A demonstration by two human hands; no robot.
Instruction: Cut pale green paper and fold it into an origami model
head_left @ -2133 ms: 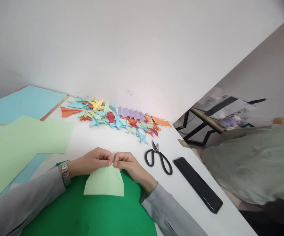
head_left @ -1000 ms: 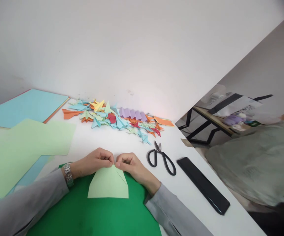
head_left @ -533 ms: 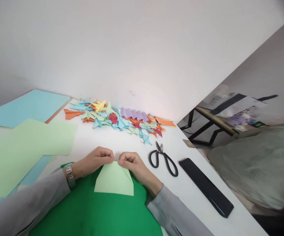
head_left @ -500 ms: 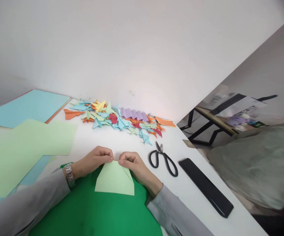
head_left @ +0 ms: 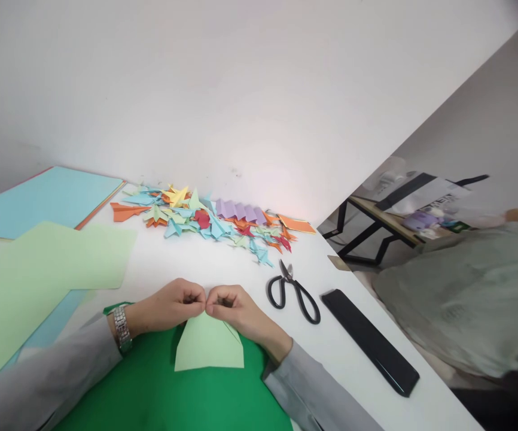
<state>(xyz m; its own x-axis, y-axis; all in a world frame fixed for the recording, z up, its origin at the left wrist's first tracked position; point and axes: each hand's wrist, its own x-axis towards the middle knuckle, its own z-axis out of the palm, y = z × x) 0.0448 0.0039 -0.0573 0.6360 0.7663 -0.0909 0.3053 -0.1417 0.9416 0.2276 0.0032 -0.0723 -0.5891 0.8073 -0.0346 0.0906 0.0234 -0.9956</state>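
Although a stretch of paper edge shows between them half a second earlier, the left hand (head_left: 173, 308) and right hand (head_left: 241, 317) now have their fingertips together, meeting or nearly so. The right has closed most of that gap, and both sit slightly nearer the person. Each hand's thumb and forefinger pinch the narrow top of a folded pale green paper (head_left: 209, 347), the left at its 11 o'clock, the right at its 1 o'clock; the other fingers curl inward. The wide lower edge, straight before, now bends slightly at its middle. A green surface (head_left: 182, 401) lies beneath; whether the paper touches it, I cannot tell. Reckoned from the paper, the pile of folded coloured pieces (head_left: 214, 222) is at 12 o'clock, the scissors (head_left: 289, 278) at 2, the long black object (head_left: 371, 344) at 3, the large pale green sheets (head_left: 43, 275) between 9 and 10, and the blue-topped stack (head_left: 52, 200) at 10. These keep their places relative to one another.
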